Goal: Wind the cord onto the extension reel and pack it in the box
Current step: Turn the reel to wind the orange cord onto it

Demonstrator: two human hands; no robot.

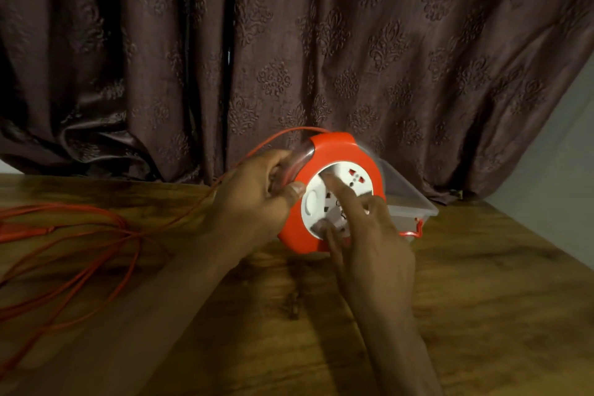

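Observation:
An orange extension reel (334,151) with a white socket face (350,180) is held tilted above the wooden table. My left hand (257,196) grips its left rim, thumb on the front. My right hand (369,235) rests its spread fingers on the white face, which looks blurred. The orange cord (96,235) leaves the reel's top, arcs left over my left hand and lies in loose loops across the table's left side. A clear plastic box (408,199) with a red latch stands right behind the reel.
The wooden table (482,299) runs under everything. A dark patterned curtain (289,58) hangs close behind its far edge. A pale wall (562,154) shows at the right.

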